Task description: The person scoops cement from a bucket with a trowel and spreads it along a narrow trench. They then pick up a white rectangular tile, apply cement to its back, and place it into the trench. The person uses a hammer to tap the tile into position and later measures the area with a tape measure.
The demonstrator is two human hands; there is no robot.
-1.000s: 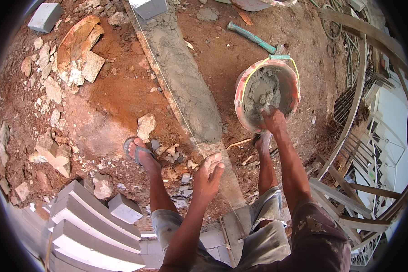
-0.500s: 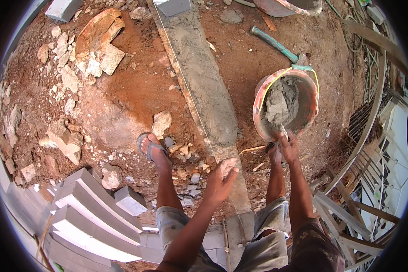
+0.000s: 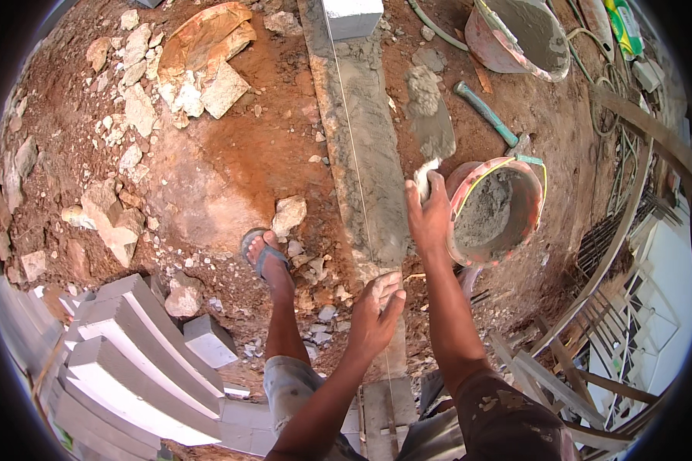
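Note:
My right hand (image 3: 428, 211) is closed round the pale handle of a trowel (image 3: 437, 138), whose blade points away from me. A lump of wet mortar (image 3: 424, 91) lies at the far end of the blade. Just right of that hand stands a reddish bucket (image 3: 532, 223) with mortar inside and a yellow-green handle. My left hand (image 3: 377, 307) hovers near a taut string line, fingers loosely bent, thumb apart, with nothing visible in it. Under the string runs a long bed of grey mortar (image 3: 365, 154), with a light block (image 3: 352, 17) at its far end.
Beyond the bucket lies a hammer (image 3: 486, 115) with a teal handle. A second bucket (image 3: 484, 50) stands at the far right. Stacked light blocks (image 3: 142, 376) are at the near left, rubble (image 3: 115, 230) at left. Timber and steel bars line the right side.
My right hand has moved from the bucket up and left, bringing out the trowel with mortar on it. The view has shifted slightly; my left hand stays near the string.

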